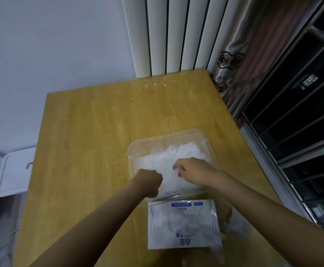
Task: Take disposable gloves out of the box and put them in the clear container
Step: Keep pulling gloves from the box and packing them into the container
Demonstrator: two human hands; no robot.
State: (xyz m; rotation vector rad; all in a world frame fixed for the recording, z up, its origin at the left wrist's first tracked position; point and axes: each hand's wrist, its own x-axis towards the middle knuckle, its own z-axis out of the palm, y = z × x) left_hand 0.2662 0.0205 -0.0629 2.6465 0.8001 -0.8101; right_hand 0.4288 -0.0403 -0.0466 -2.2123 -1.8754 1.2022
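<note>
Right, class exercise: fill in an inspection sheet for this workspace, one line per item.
Surface: wooden table.
Job's things: clear container holds a heap of gloves; box nearer the person, gloves spilling out.
Clutter: stray gloves beside the box.
Hands: left hand fisted at the container's near corner, grip hidden; right hand fingers curled into the gloves.
Cables: nothing seen.
Surroundings: radiator, curtain, barred window, white plastic item left.
</note>
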